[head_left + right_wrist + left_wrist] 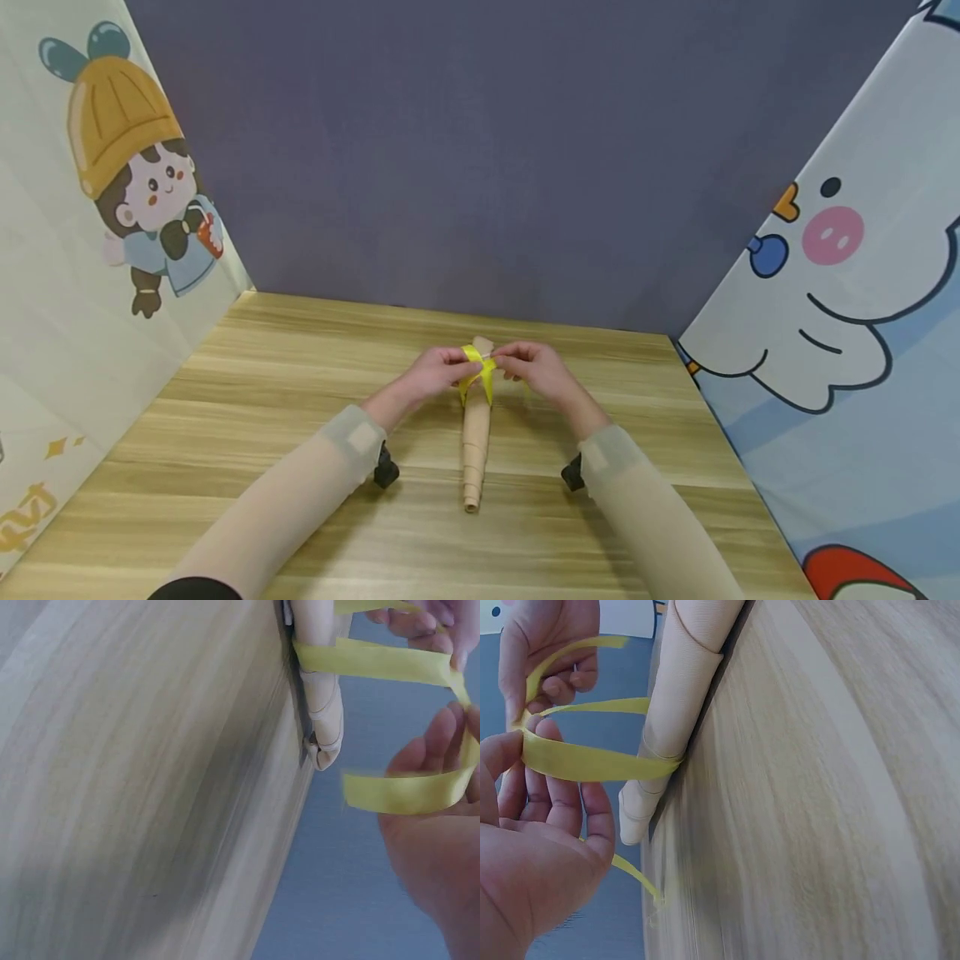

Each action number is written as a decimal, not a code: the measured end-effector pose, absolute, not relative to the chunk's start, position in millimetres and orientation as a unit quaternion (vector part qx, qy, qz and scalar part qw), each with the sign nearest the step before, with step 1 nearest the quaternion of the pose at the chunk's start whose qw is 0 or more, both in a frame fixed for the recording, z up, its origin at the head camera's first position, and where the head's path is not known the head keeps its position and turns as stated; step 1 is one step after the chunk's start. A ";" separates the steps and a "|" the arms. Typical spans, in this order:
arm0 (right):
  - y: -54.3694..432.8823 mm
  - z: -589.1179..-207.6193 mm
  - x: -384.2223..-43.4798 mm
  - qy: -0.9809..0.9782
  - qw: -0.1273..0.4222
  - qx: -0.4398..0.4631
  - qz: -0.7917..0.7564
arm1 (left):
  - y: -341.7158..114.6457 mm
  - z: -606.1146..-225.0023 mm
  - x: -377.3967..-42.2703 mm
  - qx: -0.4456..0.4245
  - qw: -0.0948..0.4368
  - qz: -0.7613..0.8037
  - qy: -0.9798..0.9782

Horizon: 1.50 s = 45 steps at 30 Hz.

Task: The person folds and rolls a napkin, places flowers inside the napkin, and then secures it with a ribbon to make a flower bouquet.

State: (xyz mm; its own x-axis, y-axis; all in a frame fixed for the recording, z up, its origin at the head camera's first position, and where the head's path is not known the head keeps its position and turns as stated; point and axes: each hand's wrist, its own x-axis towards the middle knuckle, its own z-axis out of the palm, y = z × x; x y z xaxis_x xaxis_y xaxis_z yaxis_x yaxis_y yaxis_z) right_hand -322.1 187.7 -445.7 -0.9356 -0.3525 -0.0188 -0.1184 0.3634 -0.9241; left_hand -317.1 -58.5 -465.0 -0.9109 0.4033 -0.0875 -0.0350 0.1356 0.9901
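A long, narrow beige roll [475, 437], with overlapping wraps and a finely ribbed surface, lies on the wooden table pointing away from me. A yellow ribbon [592, 761] loops around it near its far end. Above the roll, my left hand [433, 372] pinches the ribbon between thumb and fingers. Facing it, my right hand [543, 372] pinches the ribbon too, fingertips close to the left ones. One loose ribbon tail [405, 795] curves out past the right hand; another tail [637, 877] hangs below the left hand. The crossing between the fingertips is partly hidden.
The wood-grain table [315, 350] meets a plain grey-blue wall [465, 167] at the back. Cartoon-printed panels stand at left [45, 250] and right [892, 350]. A small black camera [386, 468] sits under the left wrist.
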 end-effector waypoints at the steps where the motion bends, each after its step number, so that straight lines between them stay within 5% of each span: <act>1: 187.0 -445.3 -322.3 0.817 0.103 -0.144 -0.549 | -58.2 -465.1 -317.2 0.128 0.170 0.643 0.735; 45: 187.1 -437.1 -319.0 0.815 0.070 -0.116 -0.563 | -55.3 -466.9 -320.2 0.120 0.181 0.648 0.730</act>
